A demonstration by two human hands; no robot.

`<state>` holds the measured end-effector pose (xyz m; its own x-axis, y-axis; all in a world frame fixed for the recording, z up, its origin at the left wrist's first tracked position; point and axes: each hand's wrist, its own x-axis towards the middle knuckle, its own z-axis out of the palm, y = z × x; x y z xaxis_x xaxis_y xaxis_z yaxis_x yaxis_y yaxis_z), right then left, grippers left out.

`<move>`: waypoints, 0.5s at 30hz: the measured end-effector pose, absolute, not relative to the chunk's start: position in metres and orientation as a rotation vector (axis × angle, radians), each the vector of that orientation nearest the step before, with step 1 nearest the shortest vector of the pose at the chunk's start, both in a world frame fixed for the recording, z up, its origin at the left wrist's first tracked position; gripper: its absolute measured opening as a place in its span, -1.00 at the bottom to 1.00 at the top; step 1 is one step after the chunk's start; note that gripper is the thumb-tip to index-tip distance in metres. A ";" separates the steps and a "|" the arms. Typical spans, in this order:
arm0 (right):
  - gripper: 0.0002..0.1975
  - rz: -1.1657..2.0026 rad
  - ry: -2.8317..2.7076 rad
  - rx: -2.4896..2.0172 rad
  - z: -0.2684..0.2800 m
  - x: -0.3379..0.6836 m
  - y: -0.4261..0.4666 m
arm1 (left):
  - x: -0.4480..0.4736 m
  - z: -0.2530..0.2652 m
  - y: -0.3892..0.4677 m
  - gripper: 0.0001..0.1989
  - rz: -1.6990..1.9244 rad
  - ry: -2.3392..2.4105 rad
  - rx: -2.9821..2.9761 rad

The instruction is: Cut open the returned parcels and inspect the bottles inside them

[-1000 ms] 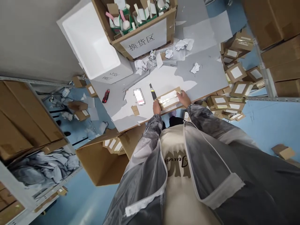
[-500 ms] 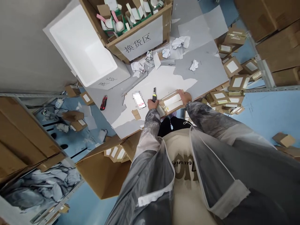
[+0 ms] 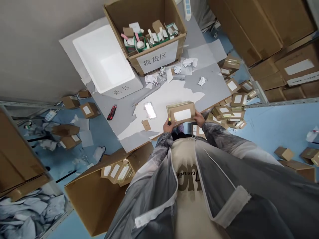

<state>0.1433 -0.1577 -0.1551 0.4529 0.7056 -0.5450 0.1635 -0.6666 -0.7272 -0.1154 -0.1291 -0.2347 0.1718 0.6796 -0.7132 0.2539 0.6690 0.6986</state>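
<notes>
A small brown cardboard box [image 3: 189, 109] with a white label is held at the table's near edge, its labelled face tipped toward me. My left hand [image 3: 168, 126] is closed around a yellow and black utility knife [image 3: 169, 121] and presses against the box's left end. Whether its blade is out I cannot tell. On the box's right end, my right hand [image 3: 199, 119] grips with the fingers partly hidden behind it. A bright phone [image 3: 150, 110] and a small cardboard scrap [image 3: 146, 125] lie to the left of the box.
A red and black utility knife [image 3: 112, 112] lies on the grey table [image 3: 211, 88]. Behind stand a white foam bin [image 3: 129, 87] and a carton of small packages [image 3: 139, 66]. Crumpled paper [image 3: 201, 81] is scattered about. An open carton [image 3: 87, 196] stands lower left; small boxes [image 3: 238, 99] heap at right.
Both hands have lifted and tipped the box so its label faces me more. The knife in my left hand has drawn in against the box's left end. The camera view has shifted.
</notes>
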 end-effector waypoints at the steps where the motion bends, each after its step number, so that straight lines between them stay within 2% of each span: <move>1: -0.40 1.196 -0.662 -2.088 -0.157 0.141 -0.154 | -0.121 -0.239 -0.126 -0.41 0.383 1.410 0.944; 5: -0.45 1.191 -0.427 -2.100 -0.176 0.131 -0.137 | -0.135 -0.255 -0.118 -0.51 0.336 1.420 1.145; 9: -0.39 1.138 -0.316 -2.146 -0.198 0.124 -0.130 | -0.143 -0.261 -0.123 -0.63 0.258 1.343 1.122; 13: -0.31 1.078 -0.403 -2.227 -0.203 0.124 -0.133 | -0.169 -0.246 -0.131 -0.78 0.176 1.335 1.089; 15: -0.25 1.062 -0.488 -2.238 -0.202 0.128 -0.136 | -0.185 -0.230 -0.129 -0.73 0.141 1.362 1.089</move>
<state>0.1277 -0.1360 -0.2021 0.6107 0.5545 -0.5653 0.0676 -0.7478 -0.6605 -0.1845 -0.1286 -0.2302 0.2782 0.6500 -0.7072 0.4919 0.5359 0.6861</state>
